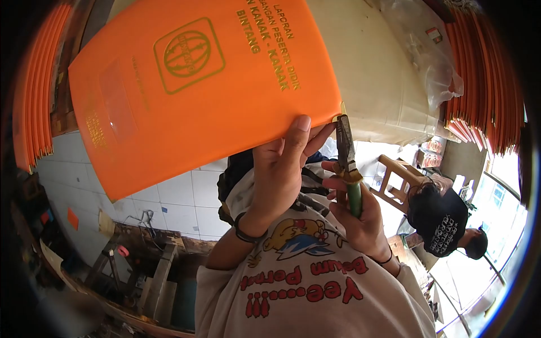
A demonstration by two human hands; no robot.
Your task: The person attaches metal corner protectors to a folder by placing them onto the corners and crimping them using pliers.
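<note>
While the left hand (pixel 282 169), thumb in front, pinches the orange folder (pixel 197 124) toward eleven o'clock, the right hand (pixel 367 219) curls round green-handled pliers (pixel 350 167), tip at the folder's three o'clock corner.

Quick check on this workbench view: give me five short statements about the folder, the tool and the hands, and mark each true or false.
1. The left hand holds the orange folder. True.
2. The right hand grips a pair of scissors. False: it grips pliers with a green handle.
3. The cover of the folder is plain, without any printing. False: it bears gold lettering and a framed emblem.
4. The tip of the tool is at a corner of the folder. True.
5. Only one wrist wears a band. False: there is a dark band on the left wrist and a thinner one on the right.
</note>
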